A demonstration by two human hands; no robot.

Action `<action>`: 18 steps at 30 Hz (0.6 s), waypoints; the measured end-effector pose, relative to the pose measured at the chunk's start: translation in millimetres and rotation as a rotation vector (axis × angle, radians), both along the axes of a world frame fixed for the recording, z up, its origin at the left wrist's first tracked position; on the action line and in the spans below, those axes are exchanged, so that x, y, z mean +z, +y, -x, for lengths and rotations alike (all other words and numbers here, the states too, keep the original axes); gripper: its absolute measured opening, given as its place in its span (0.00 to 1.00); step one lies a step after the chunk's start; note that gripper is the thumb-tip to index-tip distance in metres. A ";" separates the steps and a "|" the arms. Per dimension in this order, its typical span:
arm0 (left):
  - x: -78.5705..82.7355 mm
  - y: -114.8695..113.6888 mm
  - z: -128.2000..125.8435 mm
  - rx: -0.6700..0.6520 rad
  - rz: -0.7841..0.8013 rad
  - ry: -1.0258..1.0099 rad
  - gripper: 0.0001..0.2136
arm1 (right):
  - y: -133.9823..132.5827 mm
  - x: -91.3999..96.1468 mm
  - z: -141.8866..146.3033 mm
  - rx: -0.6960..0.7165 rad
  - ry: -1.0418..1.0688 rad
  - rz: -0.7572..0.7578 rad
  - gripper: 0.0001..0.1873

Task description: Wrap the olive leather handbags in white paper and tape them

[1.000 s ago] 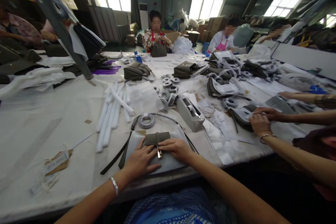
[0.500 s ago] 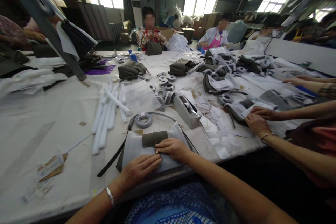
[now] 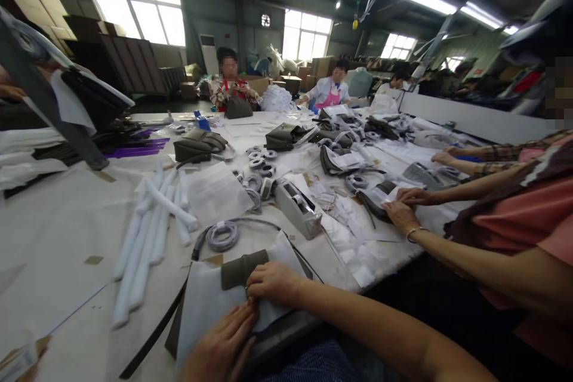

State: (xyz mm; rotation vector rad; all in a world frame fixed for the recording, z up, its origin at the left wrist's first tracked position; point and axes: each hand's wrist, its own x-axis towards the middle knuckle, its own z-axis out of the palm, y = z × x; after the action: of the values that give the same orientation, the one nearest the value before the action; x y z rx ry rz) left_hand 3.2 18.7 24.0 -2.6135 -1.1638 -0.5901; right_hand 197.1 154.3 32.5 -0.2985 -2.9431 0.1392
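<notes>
Directly before me on the table lies a dark olive handbag (image 3: 172,329), its front covered by a white protective sheet (image 3: 203,295). A dark flap tab (image 3: 242,270) crosses the top of the sheet. My right hand (image 3: 275,284) has its fingers bent and closed at the tab's lower end, over a small clasp that is mostly hidden. My left hand (image 3: 221,343) lies on the sheet with fingers stretched, its tips touching near that clasp. A dark strap (image 3: 154,323) trails from the bag's left side. Behind the bag sits a wrapped grey coil (image 3: 222,236).
White foam rolls (image 3: 147,245) lie to the left. A grey tape dispenser (image 3: 298,209) stands behind the bag, with tape rolls (image 3: 256,160) and white sheets (image 3: 218,194) nearby. A co-worker's hands (image 3: 405,209) handle another bag at right. A slanted metal post (image 3: 58,110) rises at left.
My view has tipped upward and turned right, so the table sits lower and further left. My right fingers are more bent at the clasp. The bag stays under both hands.
</notes>
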 end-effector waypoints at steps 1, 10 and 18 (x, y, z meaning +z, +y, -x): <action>-3.8 -0.7 -0.6 0.002 -0.037 0.012 0.22 | -0.3 -2.4 1.5 -0.016 0.000 -0.015 0.06; -29.8 -2.5 -2.3 0.048 -0.204 0.053 0.18 | -16.6 20.6 -6.1 -0.184 -0.044 0.144 0.08; -32.7 -5.0 -2.5 0.055 -0.217 0.042 0.23 | -30.1 16.5 -53.0 -0.266 0.060 0.216 0.21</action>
State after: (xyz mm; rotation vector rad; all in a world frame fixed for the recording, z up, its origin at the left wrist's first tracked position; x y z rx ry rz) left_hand 5.7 13.6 -8.7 -2.3933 -1.0888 -0.6101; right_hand 250.1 124.3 48.9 -0.6979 -2.7977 0.4205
